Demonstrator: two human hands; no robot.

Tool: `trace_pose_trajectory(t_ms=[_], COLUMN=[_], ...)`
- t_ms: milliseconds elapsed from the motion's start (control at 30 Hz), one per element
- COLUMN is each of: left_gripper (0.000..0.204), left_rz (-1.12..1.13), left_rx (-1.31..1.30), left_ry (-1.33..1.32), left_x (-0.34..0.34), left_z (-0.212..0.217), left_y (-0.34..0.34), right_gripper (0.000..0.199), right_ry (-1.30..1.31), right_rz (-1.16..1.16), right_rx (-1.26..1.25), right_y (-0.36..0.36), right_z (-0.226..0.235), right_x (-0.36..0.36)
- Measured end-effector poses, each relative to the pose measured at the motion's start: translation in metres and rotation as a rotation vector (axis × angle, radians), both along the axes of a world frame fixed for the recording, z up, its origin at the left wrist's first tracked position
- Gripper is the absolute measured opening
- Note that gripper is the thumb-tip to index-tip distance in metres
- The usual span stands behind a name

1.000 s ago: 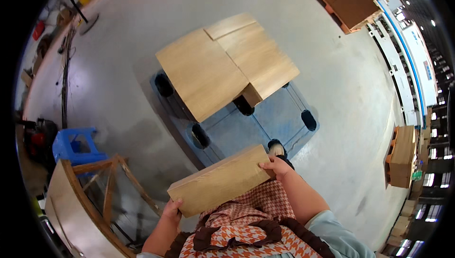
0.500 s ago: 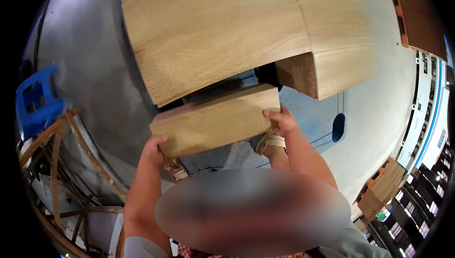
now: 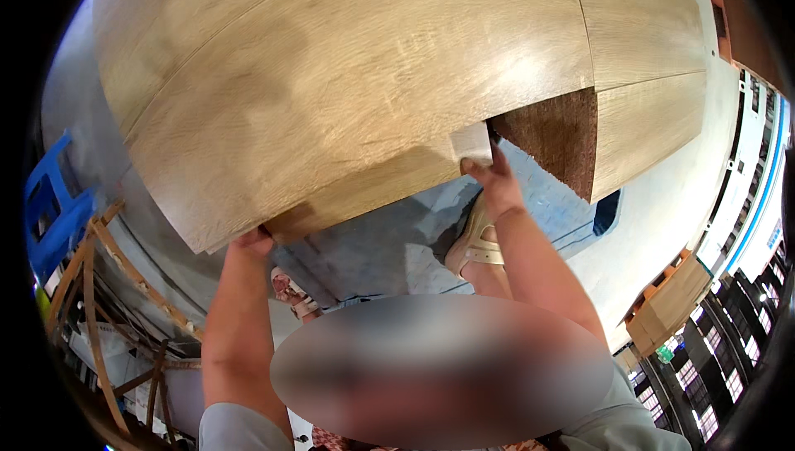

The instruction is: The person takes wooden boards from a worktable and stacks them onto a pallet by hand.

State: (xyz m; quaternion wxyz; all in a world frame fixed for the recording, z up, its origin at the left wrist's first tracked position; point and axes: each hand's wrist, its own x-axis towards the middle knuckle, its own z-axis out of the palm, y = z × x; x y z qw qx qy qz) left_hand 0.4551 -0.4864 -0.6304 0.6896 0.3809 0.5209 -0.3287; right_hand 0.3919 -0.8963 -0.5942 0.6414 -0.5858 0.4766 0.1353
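Note:
Between my two hands I hold a light wood-grain board (image 3: 389, 182) by its ends. Much of it is tucked beneath the overhanging edge of a large wood-grain panel (image 3: 364, 78), so its far side is hidden. My left hand (image 3: 255, 240) is closed at the board's left end, its fingers partly covered by the panel's corner. My right hand (image 3: 495, 182) grips the right end, thumb on the near face. To the right of it, a stack of wood-grain boards (image 3: 638, 140) shows a dark brown side. Below lies a blue pallet (image 3: 381, 240).
My sandalled foot (image 3: 476, 248) stands near the pallet under my right arm. A blue plastic stool (image 3: 54, 202) and a rusty metal frame (image 3: 141, 260) are on the left. Cardboard (image 3: 671, 306) lies on an orange pallet at the right.
The board has moved forward, from in front of the large panel to partly beneath its edge. Both hands went with it, still gripping. The panels now appear larger and nearer.

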Motion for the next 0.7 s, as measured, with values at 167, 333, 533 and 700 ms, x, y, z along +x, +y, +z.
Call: trace_pose_trajectory(t_ms=[167,333,533,700], left_gripper=[0.054,0.051,0.050,0.047], left_rz=[0.193,0.168,0.208,0.163], left_rx=[-0.154,-0.206,-0.113,-0.081], left_ry=[-0.070,-0.126,-0.200,-0.272], left_x=[-0.005,0.003,0.004,0.015], left_z=[-0.012,-0.002,0.002,0.007], left_y=[0.012,-0.021,-0.046,-0.054], right_gripper=[0.068,0.060,0.045,0.039], right_ry=[0.244,0.094,0.010,0.042], right_rz=[-0.291,-0.548,-0.760,-0.760], right_rx=[0.487,0.523,0.450,0.456], right_y=[0.054,0.070,0.083,0.085], right_z=[0.014,0.008,0.010,0.016], right_x=[-0.011,0.024,0.035,0.043])
